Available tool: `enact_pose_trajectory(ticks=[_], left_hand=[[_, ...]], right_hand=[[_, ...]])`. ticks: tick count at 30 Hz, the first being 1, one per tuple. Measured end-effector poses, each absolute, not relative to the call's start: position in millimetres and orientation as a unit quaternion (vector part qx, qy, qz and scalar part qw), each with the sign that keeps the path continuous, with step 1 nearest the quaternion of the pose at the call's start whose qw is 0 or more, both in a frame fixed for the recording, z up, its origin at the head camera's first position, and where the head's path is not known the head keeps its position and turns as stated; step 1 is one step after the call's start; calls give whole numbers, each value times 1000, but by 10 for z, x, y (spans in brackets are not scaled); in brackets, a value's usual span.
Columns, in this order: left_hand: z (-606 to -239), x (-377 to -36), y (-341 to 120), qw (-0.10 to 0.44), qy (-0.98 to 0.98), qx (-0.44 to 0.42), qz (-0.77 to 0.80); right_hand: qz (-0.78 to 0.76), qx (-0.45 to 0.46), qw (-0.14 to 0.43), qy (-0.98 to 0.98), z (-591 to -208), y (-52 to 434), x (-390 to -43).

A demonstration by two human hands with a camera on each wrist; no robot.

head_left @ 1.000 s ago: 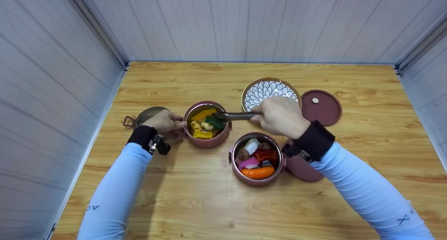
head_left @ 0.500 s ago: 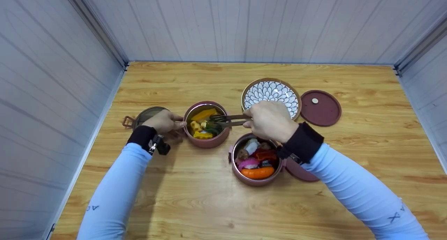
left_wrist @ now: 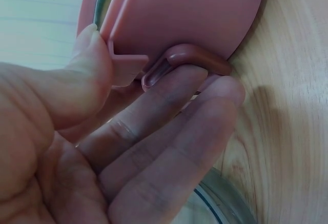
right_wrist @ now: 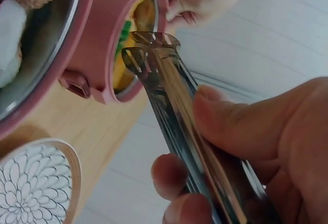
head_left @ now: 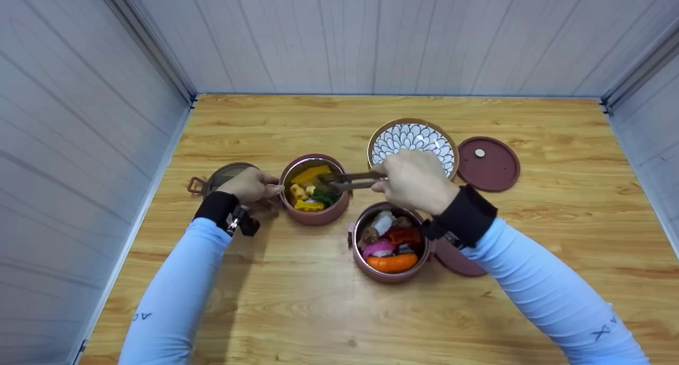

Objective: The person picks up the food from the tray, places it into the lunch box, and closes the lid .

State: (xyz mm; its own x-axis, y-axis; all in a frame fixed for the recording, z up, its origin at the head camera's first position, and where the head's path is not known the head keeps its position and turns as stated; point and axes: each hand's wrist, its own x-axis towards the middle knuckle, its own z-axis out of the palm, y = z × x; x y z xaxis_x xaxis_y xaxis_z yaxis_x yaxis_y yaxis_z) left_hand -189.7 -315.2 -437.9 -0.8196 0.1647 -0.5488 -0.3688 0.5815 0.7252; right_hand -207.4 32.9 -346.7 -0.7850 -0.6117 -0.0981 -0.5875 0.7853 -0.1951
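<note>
My left hand (head_left: 246, 186) holds a pink pot (head_left: 318, 217) at its left side. In the left wrist view the thumb lies at the rim and the fingers curl under the brown side handle (left_wrist: 197, 56). Metal tongs (head_left: 360, 177) are gripped by my right hand (head_left: 416, 179); their slotted tips (right_wrist: 148, 55) are slightly apart at the pot's mouth. Inside the pot lie yellow food pieces (head_left: 309, 174) and a dark green leafy piece (head_left: 326, 196), which the tips partly cover in the head view. The right wrist view shows thumb and fingers around the tongs' arms.
A second pink pot (head_left: 390, 277) with an orange piece (head_left: 392, 262) and other food stands nearer, below my right wrist. Behind are a patterned plate (head_left: 408, 137) and a dark red lid (head_left: 488, 168). Another lid (head_left: 459, 261) is partly hidden, and a glass lid (head_left: 220, 175) lies left.
The tongs came down and left a little, and their arms spread from together to slightly apart. The green piece now sits lower in the pot. My left hand has stayed put.
</note>
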Motion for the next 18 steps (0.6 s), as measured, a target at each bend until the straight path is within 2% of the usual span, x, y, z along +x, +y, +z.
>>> enact_pose_trajectory(ticks=[7,13,15,18], left_hand=[[-4366,-1894,-3161,303,828,-69,467],[-4372,-1893,-3174,301,824,-75,473],[-4375,-1889,-3177,303,822,-81,476],[-4381,-1879,-3178,306,817,-82,481]], right_hand=[[-113,-287,45,950,-3309,655,-2287],[-143,-330,-32,933,-3547,1067,-2649],[-149,-337,-33,929,-3695,1203,-2780],[-170,-331,3,928,-3939,1400,-2945]])
